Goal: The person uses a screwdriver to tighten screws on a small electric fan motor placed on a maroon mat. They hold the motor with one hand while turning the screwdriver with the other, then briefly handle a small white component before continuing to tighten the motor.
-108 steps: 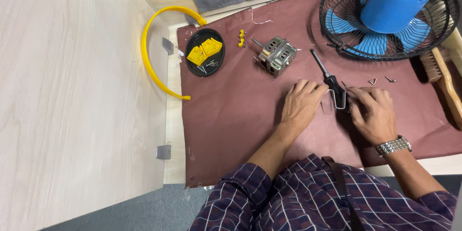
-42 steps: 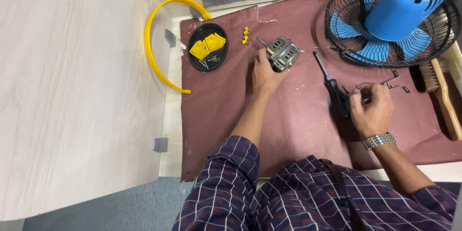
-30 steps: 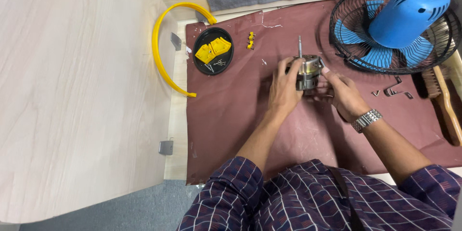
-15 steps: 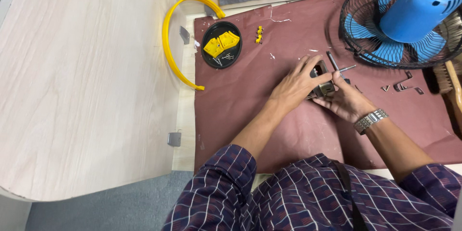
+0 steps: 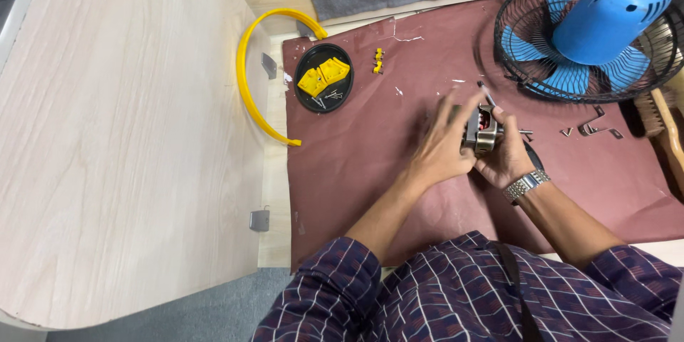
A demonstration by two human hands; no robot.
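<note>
A small metal fan motor (image 5: 482, 129) with a thin shaft sits between both hands over a maroon mat (image 5: 370, 142). My right hand (image 5: 507, 159) grips it from below, a metal watch on the wrist. My left hand (image 5: 440, 144) presses against its left side with fingers spread and slightly blurred. A dark screwdriver handle (image 5: 533, 157) lies mostly hidden under my right hand. The blue fan (image 5: 595, 28), lying in its black wire guard, rests at the mat's far right.
A round black lid (image 5: 324, 78) with yellow parts and screws lies at the mat's far left, beside a curved yellow ring (image 5: 251, 82). Small yellow clips (image 5: 378, 60), metal brackets (image 5: 595, 128) and a wooden brush (image 5: 659, 128) lie around. A pale wooden board (image 5: 121, 135) fills the left.
My left hand fetched the motor from the far side of the mat to the middle. My right hand left the screwdriver and took hold of the motor, now turned between both hands.
</note>
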